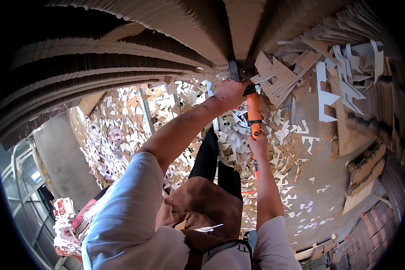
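Observation:
Both my hands are on an orange power tool [254, 108] with a black band and a dark front end. My left hand [230, 92] is closed at the tool's front, next to a dark metal piece [234, 71]. Behind it, my right hand [258, 146] wraps round the rear of the orange body. The front end reaches the lower edge of tall stacks of brown cardboard sheets [193, 31]; its exact contact is hidden. Right of the tool's head, loose cardboard cut-offs [288, 74] hang or lie in a jumble.
White and brown scraps [117, 130] cover much of the floor around my legs. Larger white cut-offs [326, 96] lean at the right. Cardboard stacks [369, 234] stand at lower right. At lower left, another person's arm [83, 216] is beside a pile of white pieces [64, 225].

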The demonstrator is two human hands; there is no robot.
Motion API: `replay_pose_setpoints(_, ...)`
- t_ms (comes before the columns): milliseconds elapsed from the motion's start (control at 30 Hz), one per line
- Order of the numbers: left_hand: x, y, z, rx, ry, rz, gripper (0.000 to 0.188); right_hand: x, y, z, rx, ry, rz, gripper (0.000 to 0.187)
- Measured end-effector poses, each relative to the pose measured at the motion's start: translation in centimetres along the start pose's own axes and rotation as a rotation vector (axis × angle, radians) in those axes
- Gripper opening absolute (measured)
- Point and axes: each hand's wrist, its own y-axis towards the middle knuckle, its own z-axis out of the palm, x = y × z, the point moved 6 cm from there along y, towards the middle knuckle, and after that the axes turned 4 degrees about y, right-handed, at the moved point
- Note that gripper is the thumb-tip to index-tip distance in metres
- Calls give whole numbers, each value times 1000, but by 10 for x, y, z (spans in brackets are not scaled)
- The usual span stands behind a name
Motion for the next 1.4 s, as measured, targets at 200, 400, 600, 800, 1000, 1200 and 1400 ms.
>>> replay_pose_setpoints(200, 24, 19, 20, 73, 104, -30, 40, -1, 6, 12, -2, -80, 6, 27)
replay_pose_setpoints(400, 60, 61, 67, 136, 159, -31, 42, -15, 26, 34, -26, -138, 20, 26)
replay_pose_setpoints(600, 70, 72, 81, 109, 134, -24, 40, -35, 38, 38, 21, 32, 93, 24)
replay_pose_setpoints(800, 57, 72, 63, 221, 190, -30, 39, -18, 19, 39, 57, 75, 154, 21)
replay_pose_setpoints(1000, 8, 49, 51, 320, 282, 85, 38, -33, -14, 37, -31, 330, 112, 17)
replay_pose_setpoints(1200, 24, 96, 60, 117, 133, 73, 43, -12, 33, 8, -35, 171, 160, 18)
replay_pose_setpoints(1400, 40, 132, 78, -62, -130, 73, 30, -36, 66, -14, -68, 1, 50, 24)
